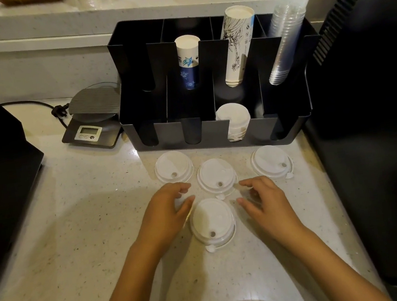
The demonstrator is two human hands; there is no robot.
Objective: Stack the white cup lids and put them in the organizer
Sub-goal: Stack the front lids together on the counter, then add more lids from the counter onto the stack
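Several white cup lids lie flat on the speckled counter in front of a black organizer (219, 145): one at the left (173, 166), one in the middle (217, 176), one at the right (271, 161), and the nearest lid (212, 223) between my hands. My left hand (167, 211) hovers just left of the nearest lid, fingers apart and empty. My right hand (263, 198) hovers just right of it, also spread and empty. A stack of white lids (234, 121) stands in a front slot of the organizer.
The organizer's back slots hold a blue-printed paper cup stack (188, 61), a white sketched cup stack (237, 45) and clear plastic cups (284, 44). A digital scale (93, 120) with a cable sits to the left. Dark machines flank both sides (371, 104).
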